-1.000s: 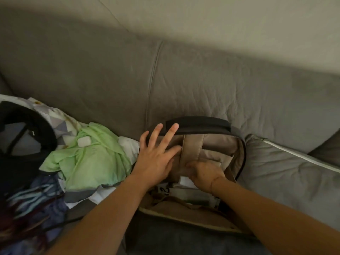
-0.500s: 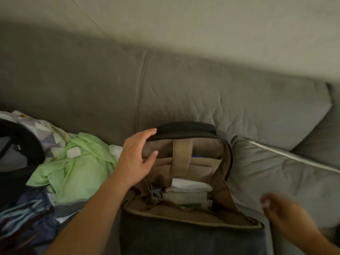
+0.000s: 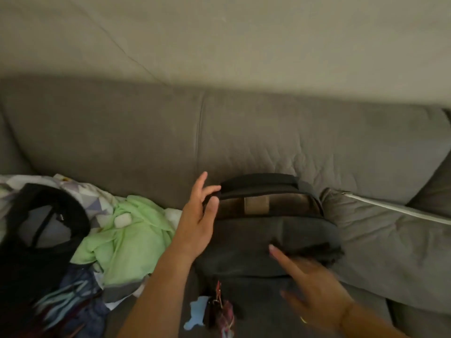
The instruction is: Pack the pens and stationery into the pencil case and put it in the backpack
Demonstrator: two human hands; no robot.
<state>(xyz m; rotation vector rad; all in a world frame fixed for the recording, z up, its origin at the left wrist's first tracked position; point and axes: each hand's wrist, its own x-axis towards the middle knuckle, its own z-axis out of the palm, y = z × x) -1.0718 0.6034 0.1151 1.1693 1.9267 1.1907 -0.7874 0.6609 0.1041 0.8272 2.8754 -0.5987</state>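
The backpack (image 3: 268,230) sat upright on the sofa (image 3: 244,132), its front flap nearly up against the tan lining. The left hand (image 3: 197,220) touched its top corner, fingers loosely spread, holding nothing. The right hand (image 3: 314,291) was blurred (its grip cannot be told). Closing well would mean steadying the top while running the zipper round. The pencil case was nowhere visible, presumably inside.
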